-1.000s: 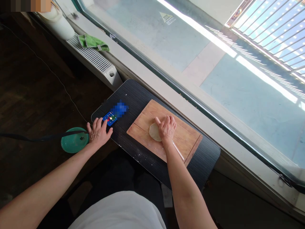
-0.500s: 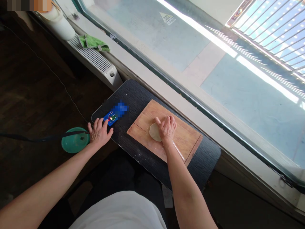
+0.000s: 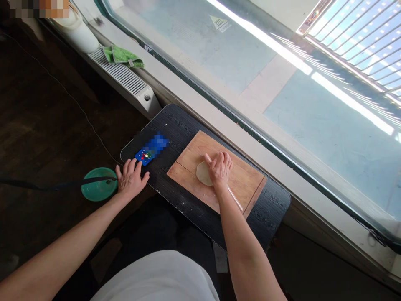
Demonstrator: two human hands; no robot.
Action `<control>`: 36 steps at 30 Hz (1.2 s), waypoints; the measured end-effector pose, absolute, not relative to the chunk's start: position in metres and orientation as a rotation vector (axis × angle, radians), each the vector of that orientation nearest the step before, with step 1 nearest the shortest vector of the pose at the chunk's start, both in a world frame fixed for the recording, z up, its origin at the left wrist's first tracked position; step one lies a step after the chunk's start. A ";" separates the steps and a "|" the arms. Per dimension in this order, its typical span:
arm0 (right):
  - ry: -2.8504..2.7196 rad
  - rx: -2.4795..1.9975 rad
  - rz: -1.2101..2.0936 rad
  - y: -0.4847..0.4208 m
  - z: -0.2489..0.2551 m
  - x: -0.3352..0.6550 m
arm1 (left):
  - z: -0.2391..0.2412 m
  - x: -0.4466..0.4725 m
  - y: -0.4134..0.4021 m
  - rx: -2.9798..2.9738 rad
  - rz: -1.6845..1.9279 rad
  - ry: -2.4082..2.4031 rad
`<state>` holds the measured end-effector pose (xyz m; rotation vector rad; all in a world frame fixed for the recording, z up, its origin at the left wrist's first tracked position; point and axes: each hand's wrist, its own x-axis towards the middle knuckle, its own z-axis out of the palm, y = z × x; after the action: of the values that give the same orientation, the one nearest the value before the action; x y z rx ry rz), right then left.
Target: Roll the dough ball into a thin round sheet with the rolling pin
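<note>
Near the frame's centre we curl our right hand's (image 3: 220,169) fingers over the rolling pin (image 3: 235,198) by the dough disc (image 3: 203,174), our left hand (image 3: 130,179) splayed loose near a blue device (image 3: 142,159) left of centre.

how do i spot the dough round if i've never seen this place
Beneath the large window stands a black table, and on it lies a wooden board. The dough round lies on that board, right beside the right hand. It is pale, flat and roughly circular, unlike the long, thin rolling pin under that hand.
</note>
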<state>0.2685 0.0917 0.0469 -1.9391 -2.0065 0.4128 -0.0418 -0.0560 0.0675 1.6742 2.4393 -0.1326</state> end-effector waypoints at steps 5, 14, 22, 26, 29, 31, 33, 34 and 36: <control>-2.009 -1.932 0.419 0.092 0.046 0.269 | 0.068 -0.044 -0.053 1.668 -0.125 2.459; -2.006 -1.924 0.408 0.092 0.046 0.269 | 0.069 -0.047 -0.040 1.727 -0.136 2.450; -2.003 -1.938 0.432 0.092 0.045 0.269 | 0.066 -0.049 -0.040 1.719 -0.136 2.441; -2.006 -1.927 0.427 0.092 0.046 0.269 | 0.068 -0.052 -0.043 1.704 -0.105 2.458; -2.009 -1.915 0.425 0.092 0.046 0.269 | 0.070 -0.053 -0.047 1.694 -0.099 2.468; -2.008 -1.910 0.423 0.092 0.046 0.269 | 0.071 -0.054 -0.048 1.688 -0.095 2.473; -2.007 -1.909 0.419 0.092 0.045 0.269 | 0.071 -0.054 -0.049 1.687 -0.093 2.473; -2.005 -1.911 0.417 0.092 0.045 0.269 | 0.071 -0.054 -0.049 1.687 -0.094 2.474; -1.999 -1.916 0.415 0.092 0.045 0.269 | 0.071 -0.053 -0.050 1.689 -0.101 2.475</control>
<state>0.2692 0.0922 0.0449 -1.9159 -1.9993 0.4147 -0.0530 -0.0498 0.0708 1.6893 2.4754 -0.1007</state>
